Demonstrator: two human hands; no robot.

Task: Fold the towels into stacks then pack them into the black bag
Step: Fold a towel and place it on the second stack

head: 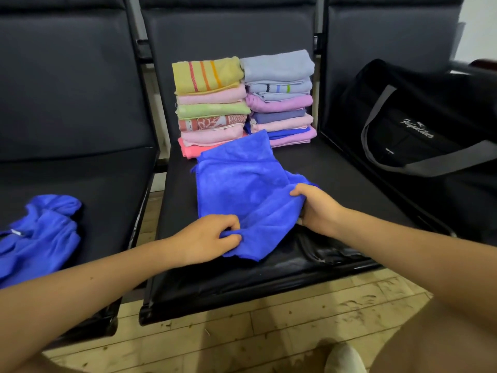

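Observation:
A blue towel lies spread and rumpled on the middle black seat. My left hand pinches its near edge between thumb and fingers. My right hand grips the towel's right corner. Behind the towel stand two stacks of folded towels: the left stack has a yellow striped towel on top, and the right stack has a pale blue one on top. The black bag with grey straps sits on the right seat. Another blue towel lies crumpled on the left seat.
Three black padded seats stand in a row with backrests behind them. A gap separates each seat from its neighbour. Tiled floor runs below the seat fronts, and my foot shows at the bottom.

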